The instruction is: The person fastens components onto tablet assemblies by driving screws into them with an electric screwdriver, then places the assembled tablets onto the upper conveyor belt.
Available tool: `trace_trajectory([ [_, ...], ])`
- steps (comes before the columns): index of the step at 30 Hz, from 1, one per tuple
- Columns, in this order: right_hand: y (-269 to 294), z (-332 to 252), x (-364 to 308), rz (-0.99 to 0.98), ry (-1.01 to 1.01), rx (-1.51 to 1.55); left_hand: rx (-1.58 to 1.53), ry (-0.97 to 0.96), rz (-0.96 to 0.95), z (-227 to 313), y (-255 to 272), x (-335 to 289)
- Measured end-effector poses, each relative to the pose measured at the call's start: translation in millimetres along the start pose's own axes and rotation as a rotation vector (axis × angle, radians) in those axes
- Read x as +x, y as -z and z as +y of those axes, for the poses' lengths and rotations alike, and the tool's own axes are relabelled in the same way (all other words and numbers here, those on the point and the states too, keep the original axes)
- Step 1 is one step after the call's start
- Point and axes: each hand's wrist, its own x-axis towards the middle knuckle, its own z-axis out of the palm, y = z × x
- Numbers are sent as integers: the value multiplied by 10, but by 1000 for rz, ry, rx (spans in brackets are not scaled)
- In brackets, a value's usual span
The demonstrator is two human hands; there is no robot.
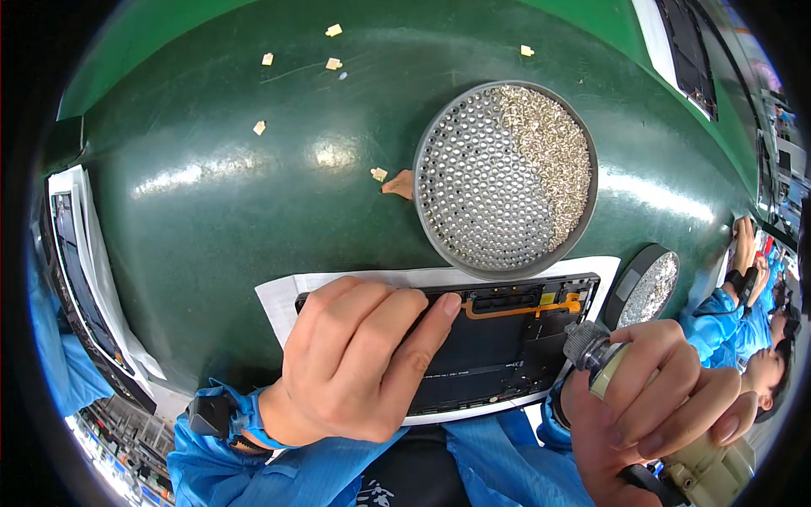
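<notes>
An opened tablet (486, 346) with a black inside and an orange ribbon cable lies on a white sheet (274, 297) right in front of me. My left hand (351, 363) is closed over its left part, thumb pressed along the far edge; the fingertips are partly hidden. At the tablet's right end, my right hand (659, 397) wraps round an electric screwdriver (585, 345) with a grey knurled collar and a cream body. The screwdriver's tip cannot be made out. Just beyond the tablet, a round grey tray (481, 182) full of small holes has many tiny screws (553, 152) heaped along its right side.
A smaller round container (649, 287) of silvery bits stands right of the tablet. Several cream tabs (334, 63) lie scattered on the green table (211, 220). More opened devices sit at the left edge (84, 279) and far right (686, 55). A co-worker in blue (718, 325) works at right.
</notes>
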Motion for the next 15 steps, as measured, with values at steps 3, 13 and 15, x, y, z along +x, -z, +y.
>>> trace_trajectory([
  [3,21,-3,-15,13,-9,11,21,33,-73,27,57,28],
  [13,-79,-117,155,110,15,-59,34,43,-56,77,47,52],
  [15,-155,-21,133,88,9,-77,86,83,-162,93,104,-4],
])
